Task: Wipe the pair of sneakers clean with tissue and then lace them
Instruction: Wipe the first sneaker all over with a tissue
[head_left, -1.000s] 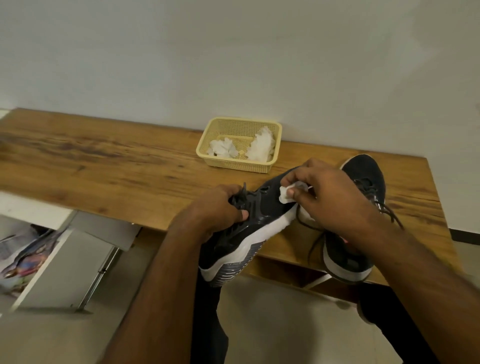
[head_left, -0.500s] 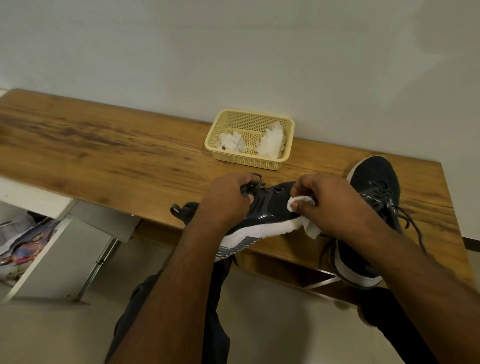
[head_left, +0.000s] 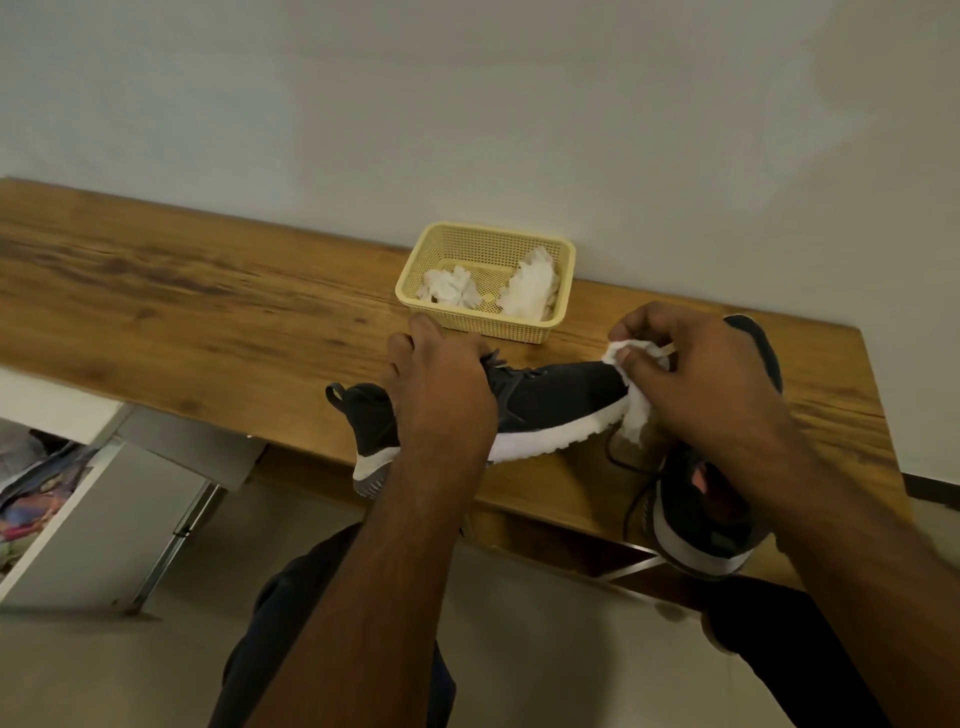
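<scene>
A wooden table (head_left: 208, 306) runs along a pale wall, and a yellow basket (head_left: 563, 306) stands on it against that wall, holding 2 crumpled white wads (head_left: 530, 286). Just in front of the basket, a dark sneaker (head_left: 561, 400) with a white sole lies across the table's near edge, its toe pointing to the basket's right and its heel hanging past the edge on the basket's left. The left hand (head_left: 441, 395) comes down over the sneaker's middle, in front of the basket's left corner; its fingers curl around the upper at the lace area and grip it, with the fingertips reaching close to the basket's front wall. The right hand (head_left: 696, 384) sits to the right of the basket, at the sneaker's toe, and pinches a white tissue (head_left: 634, 410) between thumb and fingers; the tissue touches the toe where the dark upper meets the white sole and hangs down past it. The second sneaker (head_left: 696, 514) rests further right of the basket and nearer the person, mostly hidden under the right hand and forearm, heel over the table's near edge, its dark lace (head_left: 628, 467) trailing loose on the wood.
</scene>
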